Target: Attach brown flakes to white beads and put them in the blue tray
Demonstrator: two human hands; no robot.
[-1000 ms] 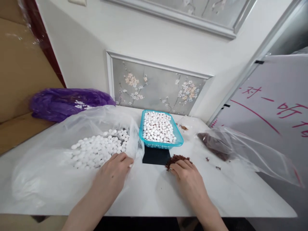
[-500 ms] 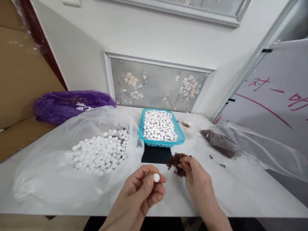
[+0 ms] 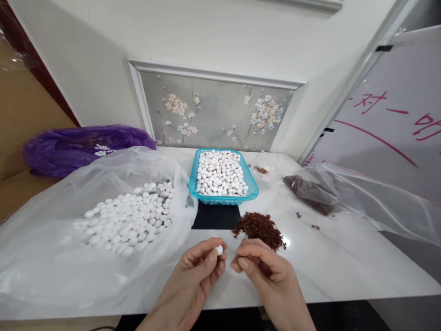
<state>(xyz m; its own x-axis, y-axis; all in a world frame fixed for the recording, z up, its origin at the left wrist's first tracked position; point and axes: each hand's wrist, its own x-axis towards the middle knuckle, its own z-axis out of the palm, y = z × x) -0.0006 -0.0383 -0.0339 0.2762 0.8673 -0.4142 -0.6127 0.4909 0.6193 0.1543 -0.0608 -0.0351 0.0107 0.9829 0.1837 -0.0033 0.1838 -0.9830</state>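
White marble-look desk (image 3: 327, 276) carries a clear bag (image 3: 51, 257) of white balls at its left edge. Near the front edge, the left hand (image 3: 200, 271) pinches one small, smooth white ball (image 3: 219, 250); the right hand (image 3: 265, 271) is curled shut, perhaps on brown bits.

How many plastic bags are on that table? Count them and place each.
4. A large clear bag of white balls at left, a purple bag behind it, a clear bag of brown bits at right, a small clear bag beside the blue basket.
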